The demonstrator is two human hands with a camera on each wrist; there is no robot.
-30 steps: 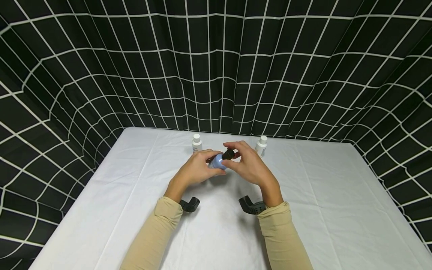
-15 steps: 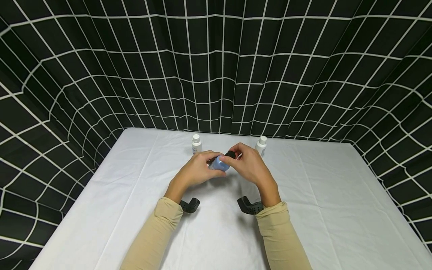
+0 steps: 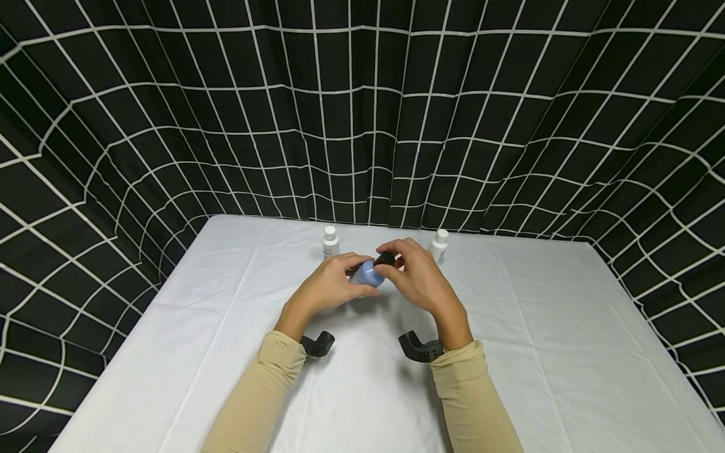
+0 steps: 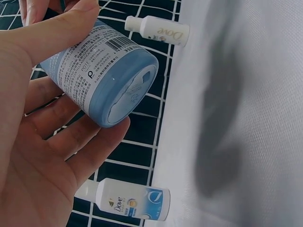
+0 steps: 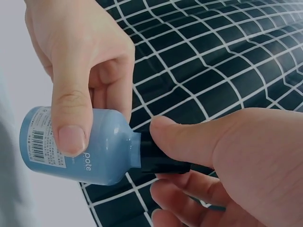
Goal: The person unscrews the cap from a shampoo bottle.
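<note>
A blue plastic bottle with a black cap is held tilted above the white-covered table. My left hand grips the bottle's body; in the left wrist view its thumb lies over the labelled side and the bottle's base faces the camera. On the cap, my right hand has its thumb on one side and its fingers on the other, as the right wrist view shows. The bottle's blue neck meets the black cap there, and the cap sits on it.
Two white bottles stand upright beyond the hands: one white bottle at the left, another white bottle at the right. A white cloth covers the table. Behind it hangs a black curtain with a white grid.
The right hand's fingers first closed in over the black cap, then spread back, so more of the cap shows again. The left hand and bottle stayed nearly still.
</note>
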